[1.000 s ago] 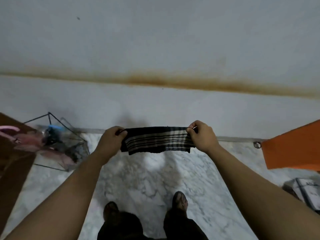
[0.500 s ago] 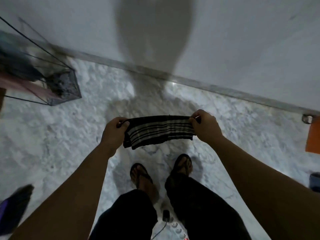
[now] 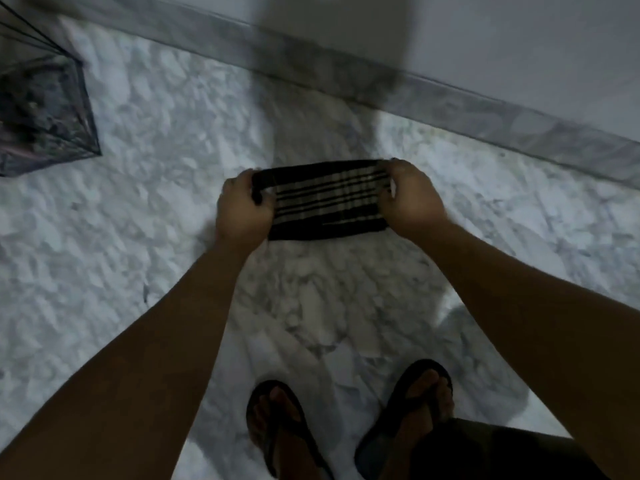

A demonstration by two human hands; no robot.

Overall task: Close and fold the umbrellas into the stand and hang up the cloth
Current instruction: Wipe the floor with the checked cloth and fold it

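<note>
A folded dark cloth with pale stripes (image 3: pixel 325 199) is stretched level between my two hands, low over the marble floor. My left hand (image 3: pixel 240 213) grips its left end with curled fingers. My right hand (image 3: pixel 412 199) grips the right end the same way. At the far left edge stands a black wire-frame umbrella stand (image 3: pixel 48 109) with dark and pinkish fabric bundled inside; its upper part is cut off by the frame. The picture is blurred.
White-grey marble floor (image 3: pixel 138 237) spreads all around. A grey skirting strip (image 3: pixel 485 112) runs diagonally along the white wall at the top right. My two feet in dark sandals (image 3: pixel 280 431) stand at the bottom.
My view has tipped further down toward the floor. Both hands kept hold of the cloth and lowered it; the stand has slid to the upper left edge.
</note>
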